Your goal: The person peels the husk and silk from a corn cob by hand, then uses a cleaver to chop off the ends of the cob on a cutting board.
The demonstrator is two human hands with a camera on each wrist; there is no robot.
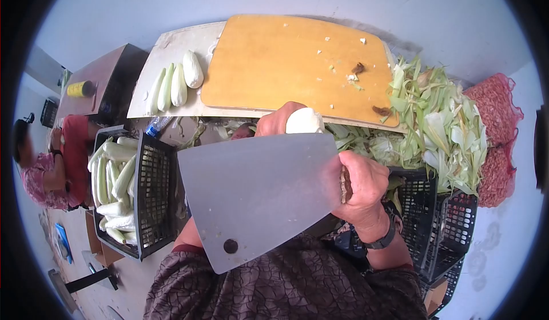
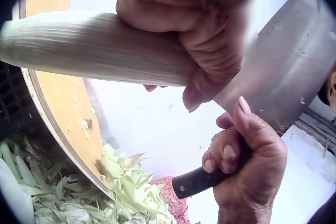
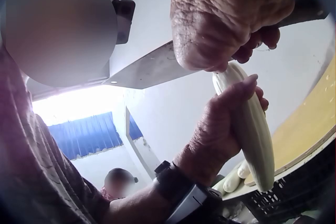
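Observation:
My left hand (image 2: pixel 184 19) grips a pale green husked corn cob (image 2: pixel 89 48) around one end; in the right wrist view the cob (image 3: pixel 253 134) hangs tilted downward from that hand (image 3: pixel 218 121). My right hand (image 1: pixel 364 188) holds a wide cleaver by its black handle (image 2: pixel 197 182), fingers curled round it. In the head view the cleaver's broad blade (image 1: pixel 263 194) lies across my front and hides most of the left hand (image 1: pixel 273 122); the cob's white end (image 1: pixel 305 121) shows above the blade's edge.
Behind is an orange board (image 1: pixel 291 62) with scraps, several cobs (image 1: pixel 178 85) to its left. A black crate (image 1: pixel 154 197) of cobs stands left, a husk pile (image 1: pixel 440 114) right, beside red mesh sacks (image 1: pixel 494 142). Empty-looking crates (image 1: pixel 449 223) stand lower right. A person (image 1: pixel 48 171) sits far left.

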